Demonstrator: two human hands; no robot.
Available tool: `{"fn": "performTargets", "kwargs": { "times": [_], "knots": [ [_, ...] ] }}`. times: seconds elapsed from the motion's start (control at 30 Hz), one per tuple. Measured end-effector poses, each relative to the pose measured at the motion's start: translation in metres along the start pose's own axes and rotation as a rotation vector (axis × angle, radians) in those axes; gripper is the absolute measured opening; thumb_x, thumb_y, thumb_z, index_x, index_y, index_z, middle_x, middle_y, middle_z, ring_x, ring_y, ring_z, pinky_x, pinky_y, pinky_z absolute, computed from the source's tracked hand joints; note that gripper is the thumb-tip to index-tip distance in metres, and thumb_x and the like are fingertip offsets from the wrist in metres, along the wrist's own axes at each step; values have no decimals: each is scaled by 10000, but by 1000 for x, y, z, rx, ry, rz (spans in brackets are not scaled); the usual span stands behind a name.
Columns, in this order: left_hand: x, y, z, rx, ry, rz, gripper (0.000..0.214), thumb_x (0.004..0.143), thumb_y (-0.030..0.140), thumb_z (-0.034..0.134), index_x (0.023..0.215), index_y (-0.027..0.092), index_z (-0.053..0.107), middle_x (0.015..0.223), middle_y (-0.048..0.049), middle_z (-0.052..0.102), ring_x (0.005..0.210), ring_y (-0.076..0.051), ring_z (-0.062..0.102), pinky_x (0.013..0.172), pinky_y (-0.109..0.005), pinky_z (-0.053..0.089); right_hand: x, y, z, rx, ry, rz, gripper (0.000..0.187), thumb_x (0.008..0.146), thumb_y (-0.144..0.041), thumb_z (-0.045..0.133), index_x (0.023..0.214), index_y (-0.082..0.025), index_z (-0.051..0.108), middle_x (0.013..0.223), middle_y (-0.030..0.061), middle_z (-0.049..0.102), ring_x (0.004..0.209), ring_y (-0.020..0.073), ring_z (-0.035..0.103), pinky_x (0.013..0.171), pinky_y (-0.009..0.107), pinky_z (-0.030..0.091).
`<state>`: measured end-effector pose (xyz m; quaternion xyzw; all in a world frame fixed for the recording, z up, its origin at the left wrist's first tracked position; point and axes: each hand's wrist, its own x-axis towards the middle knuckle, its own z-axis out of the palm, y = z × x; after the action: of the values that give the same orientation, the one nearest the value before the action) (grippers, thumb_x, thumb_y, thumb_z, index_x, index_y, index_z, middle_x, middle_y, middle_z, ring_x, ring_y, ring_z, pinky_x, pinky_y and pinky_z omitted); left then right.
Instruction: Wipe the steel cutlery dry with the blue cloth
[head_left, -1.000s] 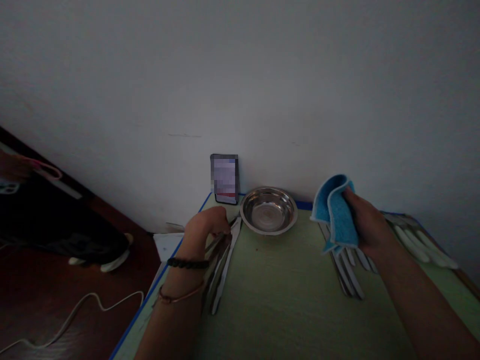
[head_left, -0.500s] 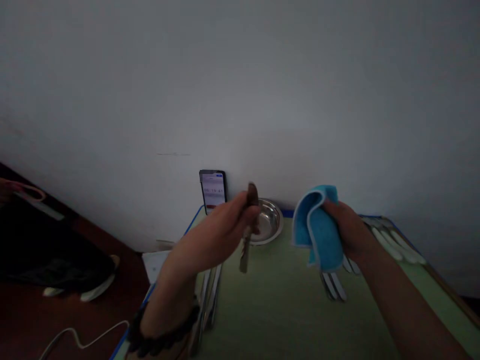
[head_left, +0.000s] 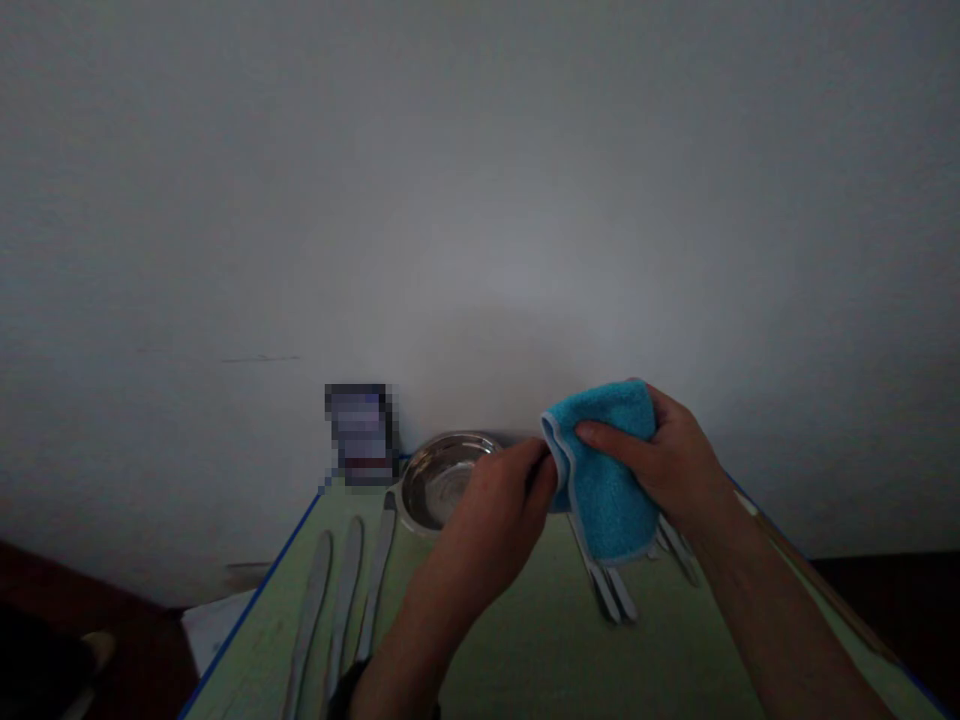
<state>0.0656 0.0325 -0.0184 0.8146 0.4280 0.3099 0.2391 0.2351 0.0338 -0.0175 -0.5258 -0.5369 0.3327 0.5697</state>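
My right hand (head_left: 667, 450) grips a folded blue cloth (head_left: 611, 500) with a pale edge, its thumb pressed on the front. My left hand (head_left: 510, 500) is closed at the cloth's left edge, knuckles up. The table knife it holds is now hidden behind the fingers and inside the cloth folds. Behind my left hand stands a round metal bowl (head_left: 421, 505), partly covered by the wrist. Several table knives (head_left: 345, 590) lie side by side to the left of my forearm. Beneath the cloth, more metal cutlery (head_left: 611, 595) lies on the green tabletop (head_left: 540, 650).
A phone (head_left: 364, 435), blurred out, leans against the wall (head_left: 480, 200) at the table's back left corner. White paper (head_left: 214, 625) shows beyond the blue left edge. Further cutlery (head_left: 679, 552) lies by my right wrist.
My left hand has moved right with the knife and now meets the cloth. The cloth is wrapped closer around the left fingers. The view has shifted, so the bowl and phone appear further left.
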Motion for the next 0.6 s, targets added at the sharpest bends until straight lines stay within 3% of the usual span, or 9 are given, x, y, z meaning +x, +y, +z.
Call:
{"fn": "performTargets", "kwargs": {
  "times": [0.13, 0.23, 0.3, 0.37, 0.5, 0.6],
  "knots": [
    [-11, 1, -5, -196, -288, -49, 304, 938, 338, 311, 790, 195, 534, 671, 7, 616, 598, -121, 567, 589, -234, 412, 6, -4, -10, 158, 195, 31, 305, 566, -363, 769, 772, -202, 612, 617, -33, 645, 503, 130, 568, 452, 245, 476],
    [-18, -4, -11, -319, -394, -106, 292, 938, 383, 310, 862, 198, 523, 587, 33, 551, 513, -105, 512, 551, -226, 417, 13, -5, -20, 314, 296, 96, 323, 532, -346, 789, 765, -195, 624, 653, -16, 674, 523, 147, 602, 489, 268, 507],
    [-18, -10, -12, -416, -343, -153, 288, 926, 414, 336, 900, 199, 526, 607, 41, 509, 481, -88, 450, 472, -201, 376, 17, -4, -24, 396, 299, 134, 336, 525, -355, 794, 772, -195, 633, 666, -8, 684, 534, 152, 616, 505, 269, 519],
    [-16, -13, -10, -474, -220, -188, 285, 904, 438, 384, 914, 199, 538, 647, 38, 479, 504, -81, 418, 434, -181, 332, 20, -1, -26, 484, 232, 192, 353, 550, -401, 778, 809, -202, 643, 687, 1, 691, 562, 164, 633, 530, 281, 534],
    [-9, -12, -4, -594, -80, -291, 317, 880, 476, 400, 891, 185, 524, 590, 67, 362, 452, -67, 322, 387, -165, 269, 26, 13, -20, 717, -40, 270, 399, 704, -562, 601, 911, -225, 654, 883, 30, 704, 808, 177, 663, 713, 295, 550],
    [-5, -7, -5, -647, -11, -346, 337, 865, 502, 388, 880, 187, 507, 552, 85, 309, 405, -62, 261, 353, -165, 225, 31, 31, -5, 886, -186, 246, 336, 783, -527, 521, 913, -249, 657, 1011, 7, 673, 946, 128, 621, 852, 247, 498]
  ]
}}
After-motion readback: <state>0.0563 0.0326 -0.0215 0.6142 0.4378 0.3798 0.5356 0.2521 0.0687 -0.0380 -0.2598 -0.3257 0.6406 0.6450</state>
